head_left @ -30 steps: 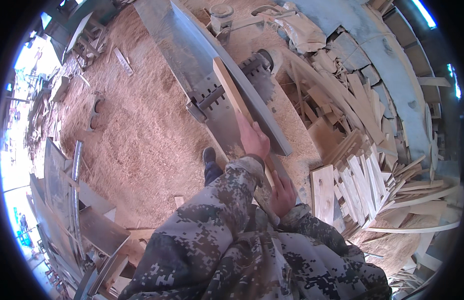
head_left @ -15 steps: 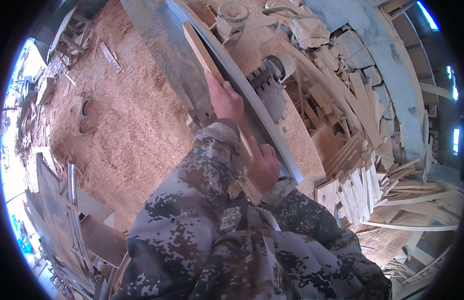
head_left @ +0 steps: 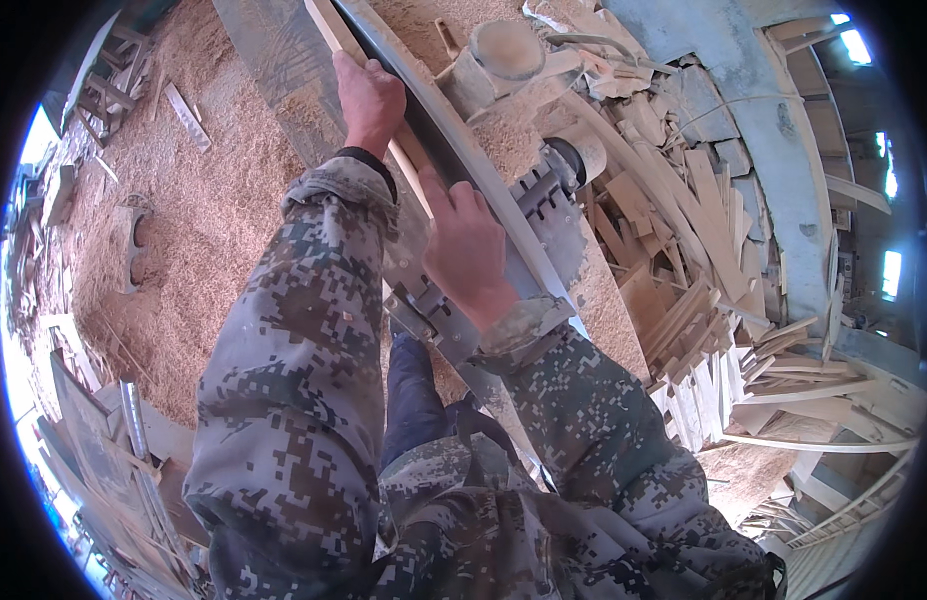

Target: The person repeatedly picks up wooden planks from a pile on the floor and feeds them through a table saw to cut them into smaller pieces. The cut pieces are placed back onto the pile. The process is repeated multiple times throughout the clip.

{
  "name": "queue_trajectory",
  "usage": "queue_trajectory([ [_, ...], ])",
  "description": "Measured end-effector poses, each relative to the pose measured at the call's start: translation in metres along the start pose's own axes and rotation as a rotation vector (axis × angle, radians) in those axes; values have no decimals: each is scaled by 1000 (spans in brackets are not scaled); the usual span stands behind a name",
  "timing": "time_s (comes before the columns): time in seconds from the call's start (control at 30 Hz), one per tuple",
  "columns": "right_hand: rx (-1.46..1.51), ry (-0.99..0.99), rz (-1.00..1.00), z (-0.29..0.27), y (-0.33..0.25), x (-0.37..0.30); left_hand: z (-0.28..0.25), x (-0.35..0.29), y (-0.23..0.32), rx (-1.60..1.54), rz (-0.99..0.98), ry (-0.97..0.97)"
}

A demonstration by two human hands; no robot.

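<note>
A long, narrow wooden strip (head_left: 409, 158) lies on the metal bed (head_left: 267, 62) of a woodworking machine, along its raised straight fence (head_left: 489, 178). My left hand (head_left: 372, 100) grips the strip toward its far part, fingers wrapped over the top. Closer to me, my right hand (head_left: 466, 248) is on the strip's near part, its fingers stretched forward along the wood and partly bent. Under my right hand the near end of the strip is hidden. Beside my right wrist, a metal fitting (head_left: 429, 308) shows at the bed's edge.
Sawdust and shavings (head_left: 224, 240) cover the floor on the left. Right of the fence are a toothed metal bracket (head_left: 544, 195) and a dusty round container (head_left: 506, 52). Wood offcuts (head_left: 704, 220) pile up against a low wall (head_left: 784, 130); boards (head_left: 94, 430) lean at lower left.
Both hands have moved forward and left along the bed, and the strip has slid away from me with them. The camera view has shifted slightly.
</note>
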State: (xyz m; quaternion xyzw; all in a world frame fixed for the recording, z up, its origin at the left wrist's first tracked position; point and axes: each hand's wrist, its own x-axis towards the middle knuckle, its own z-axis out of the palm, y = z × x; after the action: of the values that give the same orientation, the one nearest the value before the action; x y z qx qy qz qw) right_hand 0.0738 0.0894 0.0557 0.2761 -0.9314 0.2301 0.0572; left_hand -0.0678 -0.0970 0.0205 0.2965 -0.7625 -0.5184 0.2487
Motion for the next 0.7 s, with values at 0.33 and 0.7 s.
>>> queue_trajectory([
  [0.33, -42, 68, -23, -81, 38, -188, 18, -217, 16, -209, 65, 34],
  [0.7, -20, 21, 43, -226, 128, -491, 34, -569, 83, -178, -54, -15],
])
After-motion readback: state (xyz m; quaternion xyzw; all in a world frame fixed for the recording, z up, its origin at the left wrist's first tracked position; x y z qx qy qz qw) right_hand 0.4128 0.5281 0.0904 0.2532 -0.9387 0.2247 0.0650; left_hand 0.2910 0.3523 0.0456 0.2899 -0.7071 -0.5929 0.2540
